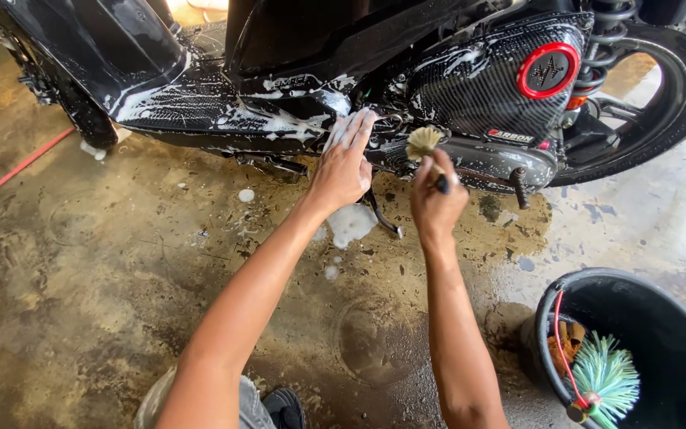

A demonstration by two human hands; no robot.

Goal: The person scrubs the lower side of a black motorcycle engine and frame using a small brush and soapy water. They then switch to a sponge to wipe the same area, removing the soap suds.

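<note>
one scooter (pixel 295 71), two hands — left hand (pixel 343 163), right hand (pixel 436 199) gripping one brush (pixel 424 143)

- The scooter (pixel 343 71) is cut off by the top edge; its seat and handlebars lie out of view
- The rear wheel (pixel 676 79) runs past the right edge
- The bucket (pixel 553 318) is cropped at the bottom right corner (its base unseen)
- The brush handle (pixel 441 183) is hidden inside the right hand (pixel 437 202)
- The shoe (pixel 283 407) is cut by the bottom edge

Glossy wet black plastic scooter panels (pixel 200 95), carbon-weave engine cover (pixel 478 87), rough stained concrete floor (pixel 81 278).
</note>
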